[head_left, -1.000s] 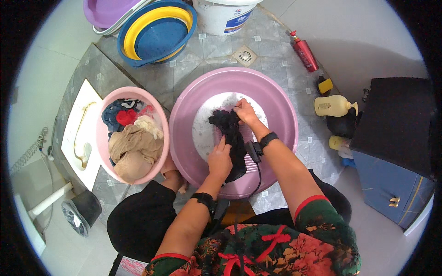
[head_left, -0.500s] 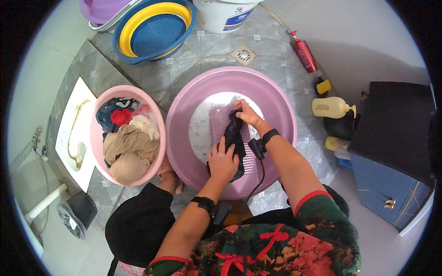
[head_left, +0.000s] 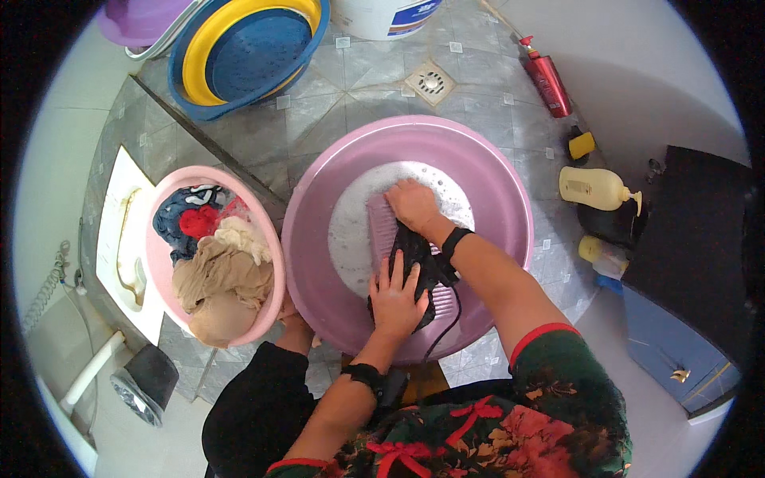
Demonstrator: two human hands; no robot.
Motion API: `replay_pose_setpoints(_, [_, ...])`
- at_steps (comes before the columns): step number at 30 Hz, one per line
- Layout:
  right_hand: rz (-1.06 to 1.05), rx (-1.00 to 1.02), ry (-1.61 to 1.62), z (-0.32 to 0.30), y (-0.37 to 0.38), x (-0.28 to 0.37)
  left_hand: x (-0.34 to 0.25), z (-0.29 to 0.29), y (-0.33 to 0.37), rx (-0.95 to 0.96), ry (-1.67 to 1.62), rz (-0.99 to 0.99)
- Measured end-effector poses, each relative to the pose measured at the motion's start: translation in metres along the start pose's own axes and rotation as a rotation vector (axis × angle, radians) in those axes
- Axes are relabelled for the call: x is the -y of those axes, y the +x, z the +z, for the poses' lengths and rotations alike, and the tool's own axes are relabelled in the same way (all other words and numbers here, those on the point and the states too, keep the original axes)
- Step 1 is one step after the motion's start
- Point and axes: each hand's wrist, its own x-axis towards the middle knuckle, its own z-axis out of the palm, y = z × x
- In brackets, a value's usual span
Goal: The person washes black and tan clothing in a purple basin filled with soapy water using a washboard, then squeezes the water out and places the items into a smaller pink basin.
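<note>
A pink ribbed washboard (head_left: 382, 229) lies in sudsy water inside a large pink basin (head_left: 499, 191). Along it stretches a wet black cloth (head_left: 430, 275), a garment whose kind I cannot make out. My left hand (head_left: 396, 301) rests flat on the cloth's near part, fingers spread. Farther up, at the board's far end, my right hand (head_left: 414, 209) is closed and turned down over the cloth's far end; its fingertips are hidden. Black bands sit on both wrists, and a dark cord trails from the right one over the near rim.
To the left, a smaller pink tub (head_left: 279, 263) holds tan, red and dark blue clothes beside a white squat toilet (head_left: 119, 231). Blue-yellow basins (head_left: 191, 95), a white bucket (head_left: 382, 20) and a floor drain (head_left: 430, 82) lie beyond. Bottles (head_left: 594, 188) and a blue cabinet (head_left: 669, 342) line the right.
My right hand has gone from pinching the cloth's raised far end to a closed hand pressed low over the board. The cloth looks more bunched near my left hand. The whole view has shifted slightly.
</note>
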Motion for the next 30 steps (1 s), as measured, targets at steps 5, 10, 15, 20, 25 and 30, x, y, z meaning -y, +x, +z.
replay_pose_setpoints(5, [0.161,-0.108,0.054,-0.012,-0.032,0.027,0.003,0.000,-0.001,-0.024,-0.009,-0.025])
replay_pose_setpoints(10, [-0.076,0.317,0.091,-0.014,-0.075,0.043,0.010,0.002,-0.005,-0.015,-0.037,-0.064])
replay_pose_setpoints(15, [0.087,0.008,-0.096,0.012,0.003,-0.010,-0.003,0.001,0.001,-0.012,-0.036,-0.030])
replay_pose_setpoints(20, [0.055,-0.015,0.021,-0.016,-0.023,0.015,0.003,0.004,0.006,-0.076,-0.044,-0.032])
replay_pose_setpoints(25, [-0.112,0.262,0.206,-0.029,-0.079,0.051,0.014,0.011,-0.007,-0.053,-0.053,-0.082])
replay_pose_setpoints(30, [0.094,0.082,-0.117,0.000,-0.002,-0.008,0.001,0.002,0.003,-0.068,-0.071,-0.027])
